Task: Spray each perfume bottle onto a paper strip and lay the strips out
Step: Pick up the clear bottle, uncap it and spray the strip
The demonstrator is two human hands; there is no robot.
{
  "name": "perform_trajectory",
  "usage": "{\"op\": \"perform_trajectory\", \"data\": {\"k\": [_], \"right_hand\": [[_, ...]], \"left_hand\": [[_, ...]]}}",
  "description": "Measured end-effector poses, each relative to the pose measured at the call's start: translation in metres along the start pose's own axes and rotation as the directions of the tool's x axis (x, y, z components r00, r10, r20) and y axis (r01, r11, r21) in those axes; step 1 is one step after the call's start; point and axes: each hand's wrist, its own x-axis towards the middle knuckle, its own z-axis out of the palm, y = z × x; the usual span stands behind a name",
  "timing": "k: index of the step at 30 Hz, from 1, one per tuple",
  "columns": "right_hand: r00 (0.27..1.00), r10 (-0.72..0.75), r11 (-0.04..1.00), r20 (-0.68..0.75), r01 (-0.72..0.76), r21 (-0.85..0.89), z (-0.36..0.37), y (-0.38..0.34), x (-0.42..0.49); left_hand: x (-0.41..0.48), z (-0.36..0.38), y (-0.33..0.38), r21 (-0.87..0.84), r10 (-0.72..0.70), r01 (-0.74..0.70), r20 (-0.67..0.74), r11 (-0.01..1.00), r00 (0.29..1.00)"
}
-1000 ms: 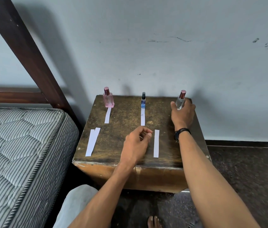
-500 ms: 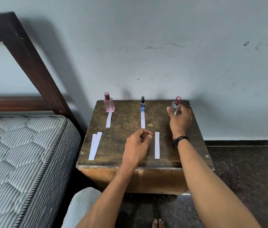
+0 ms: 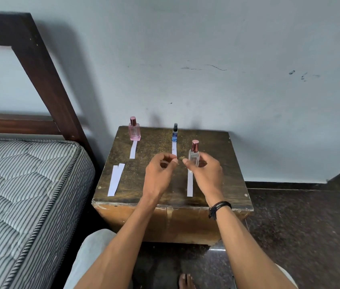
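My right hand (image 3: 203, 174) grips a clear perfume bottle (image 3: 194, 155) with a rose-metal cap, held upright above the small wooden table (image 3: 144, 170). My left hand (image 3: 160, 174) hovers just left of it with fingers curled and nothing in them. A white paper strip (image 3: 190, 184) lies on the table under my right hand. A pink bottle (image 3: 134, 131) stands at the back left with a strip (image 3: 133, 149) in front of it. A slim blue bottle (image 3: 175, 133) stands at the back middle, its strip (image 3: 174, 149) partly behind my left hand.
Two spare strips (image 3: 115, 179) lie overlapped near the table's left edge. A striped mattress (image 3: 18, 195) and dark wooden bed frame (image 3: 39, 69) stand to the left. A pale wall backs the table. Dark floor lies to the right, and my bare toes (image 3: 185, 281) show below.
My right hand lifted the clear bottle from the table's back right and brought it toward the middle, above the loose strip. My left hand rose slightly toward it.
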Motion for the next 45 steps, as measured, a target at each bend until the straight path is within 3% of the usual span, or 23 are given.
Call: {"op": "perform_trajectory", "data": {"k": [4, 13, 22, 26, 32, 34, 37, 40, 45], "right_hand": [[0.994, -0.03, 0.998, 0.104, 0.036, -0.06, -0.001, -0.008, -0.003], [0.965, -0.069, 0.991, 0.252, 0.096, -0.097, 0.012, -0.019, 0.002], [0.93, -0.074, 0.979, 0.359, 0.137, -0.153, 0.016, -0.024, -0.002], [0.918, -0.045, 0.97, 0.393, 0.134, -0.202, 0.014, -0.021, -0.001], [0.915, -0.01, 0.967, 0.403, 0.111, -0.228, 0.008, -0.022, 0.002], [0.917, -0.007, 0.973, 0.399, 0.098, -0.207, 0.007, -0.023, 0.004], [0.926, 0.003, 0.988, 0.377, 0.057, -0.146, 0.006, -0.023, 0.005], [0.934, 0.043, 0.999, 0.354, -0.031, -0.042, 0.005, -0.023, 0.008], [0.928, 0.084, 0.98, 0.364, -0.143, 0.138, -0.003, -0.025, 0.012]], "left_hand": [[0.007, -0.005, 0.003, -0.123, 0.024, -0.022, 0.016, 0.992, 1.0], [0.011, -0.015, 0.003, -0.158, 0.075, -0.062, 0.082, 0.985, 0.994], [0.013, -0.019, 0.001, -0.119, 0.058, -0.059, -0.008, 0.991, 0.998], [0.013, -0.02, 0.003, -0.181, 0.066, -0.075, -0.056, 0.981, 0.996], [0.015, -0.024, 0.004, -0.329, 0.019, -0.106, -0.258, 0.938, 0.966], [0.017, -0.025, 0.001, -0.278, -0.002, -0.08, -0.285, 0.957, 0.959], [0.017, -0.025, -0.006, 0.005, -0.032, 0.034, -0.25, 0.999, 0.968], [0.014, -0.025, -0.01, 0.288, -0.054, 0.098, -0.155, 0.953, 0.986], [0.012, -0.02, -0.013, 0.48, -0.073, 0.086, -0.046, 0.873, 0.996]]}}
